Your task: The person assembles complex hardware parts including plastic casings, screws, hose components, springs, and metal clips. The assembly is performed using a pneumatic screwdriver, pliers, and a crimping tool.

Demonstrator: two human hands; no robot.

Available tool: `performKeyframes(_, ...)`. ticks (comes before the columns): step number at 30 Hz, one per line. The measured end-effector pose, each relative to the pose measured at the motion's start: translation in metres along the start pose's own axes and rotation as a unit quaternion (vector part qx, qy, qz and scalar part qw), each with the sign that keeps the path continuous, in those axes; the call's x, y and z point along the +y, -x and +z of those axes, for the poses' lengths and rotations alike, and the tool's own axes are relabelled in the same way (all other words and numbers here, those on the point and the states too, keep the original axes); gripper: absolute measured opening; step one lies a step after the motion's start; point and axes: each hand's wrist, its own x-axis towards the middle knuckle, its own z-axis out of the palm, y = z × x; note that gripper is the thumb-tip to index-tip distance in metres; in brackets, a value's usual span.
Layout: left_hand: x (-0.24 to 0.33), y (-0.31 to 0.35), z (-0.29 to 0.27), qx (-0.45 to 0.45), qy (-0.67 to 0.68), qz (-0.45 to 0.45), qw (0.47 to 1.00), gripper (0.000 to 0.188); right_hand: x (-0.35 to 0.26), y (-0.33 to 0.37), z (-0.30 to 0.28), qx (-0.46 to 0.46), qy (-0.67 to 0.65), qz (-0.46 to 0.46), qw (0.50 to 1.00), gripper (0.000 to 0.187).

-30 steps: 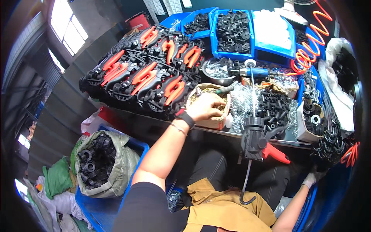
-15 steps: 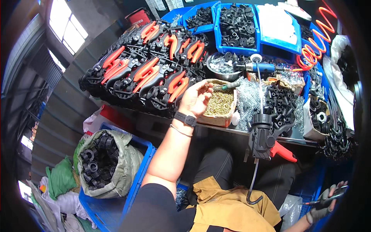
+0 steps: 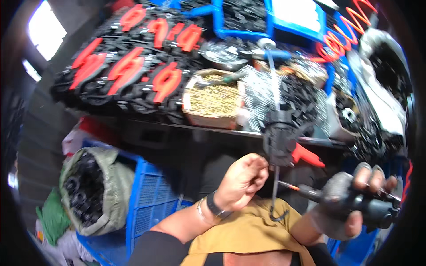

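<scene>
OK so the black clamp body with the red handle sits just far and to the right of the left hand, which is the nearer hand. Its metal rod runs near to far, hooked end nearest the person. Left fingers are curled in together, but it's pretty blurry, so I can't tell if they're pinching anything tiny. The gloved right hand is wrapped round a black power driver lying roughly left-right, tip pointing left toward the rod, basically crosswise to it.
</scene>
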Motion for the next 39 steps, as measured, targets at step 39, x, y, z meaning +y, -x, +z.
performKeyframes(39, 0.008, -0.075, -0.027, 0.003, -0.467, -0.019, 0.884, 0.035, 0.122, -0.019, 0.013, -0.069, 0.14, 0.113, 0.981, 0.077)
